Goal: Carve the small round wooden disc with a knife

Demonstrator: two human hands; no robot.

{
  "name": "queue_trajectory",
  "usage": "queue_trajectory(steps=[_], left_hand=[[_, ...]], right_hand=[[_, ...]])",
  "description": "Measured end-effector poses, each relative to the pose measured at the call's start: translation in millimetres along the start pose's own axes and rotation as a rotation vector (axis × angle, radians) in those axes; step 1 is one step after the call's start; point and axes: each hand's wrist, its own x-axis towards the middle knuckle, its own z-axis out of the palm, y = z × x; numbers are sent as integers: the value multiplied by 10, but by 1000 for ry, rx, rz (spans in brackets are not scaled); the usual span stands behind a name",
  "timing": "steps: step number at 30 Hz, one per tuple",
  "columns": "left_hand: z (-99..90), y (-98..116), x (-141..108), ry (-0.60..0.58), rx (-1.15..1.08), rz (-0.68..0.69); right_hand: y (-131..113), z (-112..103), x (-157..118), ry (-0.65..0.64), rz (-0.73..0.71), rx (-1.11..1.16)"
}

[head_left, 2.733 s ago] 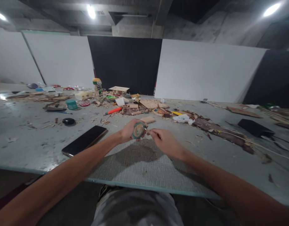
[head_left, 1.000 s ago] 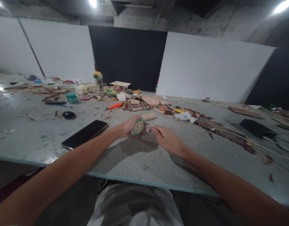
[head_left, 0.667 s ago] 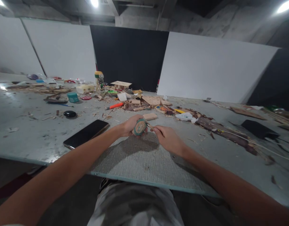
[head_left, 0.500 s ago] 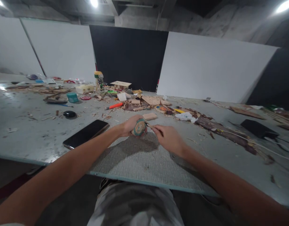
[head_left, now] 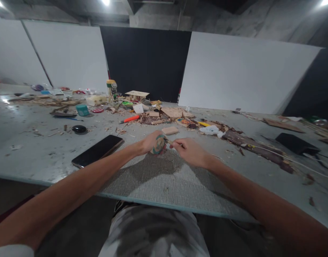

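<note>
Above the table's near edge, a round green-and-tan piece [head_left: 158, 144] is clasped by the left hand [head_left: 151, 142], and a slim tool [head_left: 168, 141] is pinched between the thumb and fingers of the right hand [head_left: 185, 149], its tip at the piece's rim. Toward the table's [head_left: 164, 194] near-left corner, a phone [head_left: 98, 151] is laid flat. No writing can be read on the teal tub [head_left: 82, 110].
</note>
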Motion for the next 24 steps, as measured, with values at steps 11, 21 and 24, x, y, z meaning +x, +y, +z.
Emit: queue_trajectory(steps=[11,21,24], left_hand=[[-43,-34,44,-30,-141,-74],[-81,-65,56,-124,-153,-26],[-94,-20,34,-165,-249,-60]], right_hand=[[-3,173,-131,102,-14,-343],[14,150,-86,-228,310,881],[75,182,-69,-329,315,1097]])
